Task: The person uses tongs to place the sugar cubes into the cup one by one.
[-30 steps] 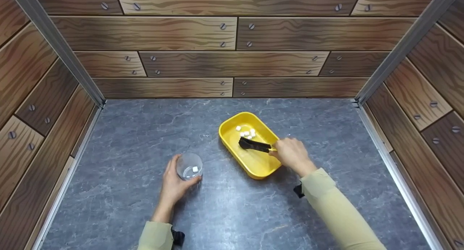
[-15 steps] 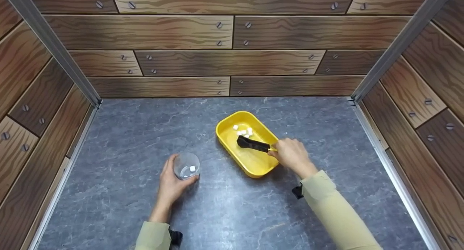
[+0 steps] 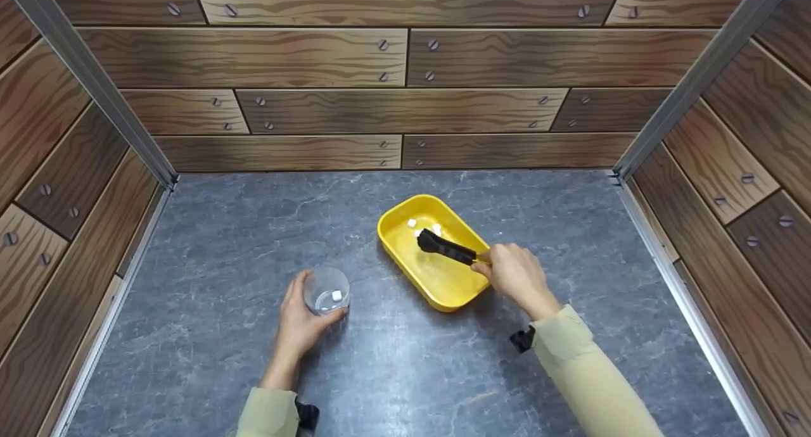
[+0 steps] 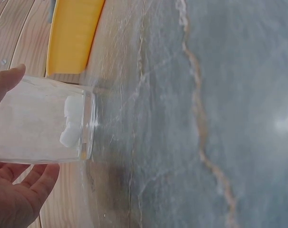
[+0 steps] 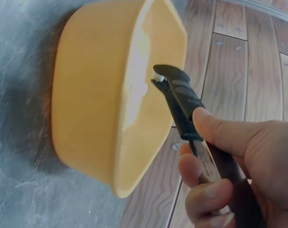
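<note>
My left hand (image 3: pixel 299 320) holds a clear cup (image 3: pixel 322 284) upright on the floor surface, thumb on one side and fingers on the other. A few white cubes (image 4: pixel 72 124) lie at its bottom. My right hand (image 3: pixel 516 273) grips black-tipped tongs (image 3: pixel 448 247) over a yellow tub (image 3: pixel 447 285). In the right wrist view, a small white cube (image 5: pixel 158 77) sits between the tong tips, which are nearly together. More white cubes (image 3: pixel 412 223) lie in the tub's far end, partly hidden behind the tongs.
A grey marbled surface (image 3: pixel 253 228) lies under everything. Wood-patterned panels (image 3: pixel 329 111) with printed screws enclose it at the back and both sides. Metal strips (image 3: pixel 690 304) run along the side edges. The tub stands right of the cup, with a gap between them.
The tongs have risen slightly from the cubes in the tub, and their tips now cover part of the pile. My left hand and the cup stay in place.
</note>
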Demonstrator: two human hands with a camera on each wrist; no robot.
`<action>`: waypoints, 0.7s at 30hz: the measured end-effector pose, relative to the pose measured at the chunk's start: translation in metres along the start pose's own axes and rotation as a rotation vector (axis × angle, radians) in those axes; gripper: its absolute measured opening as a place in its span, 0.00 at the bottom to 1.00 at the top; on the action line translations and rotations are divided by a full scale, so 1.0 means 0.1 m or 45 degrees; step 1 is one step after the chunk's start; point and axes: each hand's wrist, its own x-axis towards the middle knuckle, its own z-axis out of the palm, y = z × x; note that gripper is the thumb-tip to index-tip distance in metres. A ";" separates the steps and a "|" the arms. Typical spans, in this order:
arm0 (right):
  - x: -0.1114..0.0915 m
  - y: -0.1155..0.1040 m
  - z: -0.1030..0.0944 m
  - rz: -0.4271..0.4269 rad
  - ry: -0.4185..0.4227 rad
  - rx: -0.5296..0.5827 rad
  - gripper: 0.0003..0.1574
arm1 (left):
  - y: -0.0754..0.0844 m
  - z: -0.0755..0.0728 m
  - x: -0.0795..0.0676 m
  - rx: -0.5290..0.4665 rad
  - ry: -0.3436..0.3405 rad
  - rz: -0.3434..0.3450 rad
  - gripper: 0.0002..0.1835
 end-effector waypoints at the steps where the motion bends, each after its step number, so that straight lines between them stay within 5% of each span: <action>1: -0.01 -0.01 -0.01 0.017 -0.007 0.017 0.20 | 0.00 0.00 0.00 -0.001 -0.003 -0.003 0.52; 10: -0.10 -0.13 -0.12 0.072 -0.037 0.201 0.19 | -0.01 -0.01 0.00 0.006 -0.020 -0.023 0.52; 21: -0.21 -0.44 -0.18 -0.126 0.000 0.270 0.18 | -0.01 0.00 0.01 0.013 -0.004 -0.003 0.52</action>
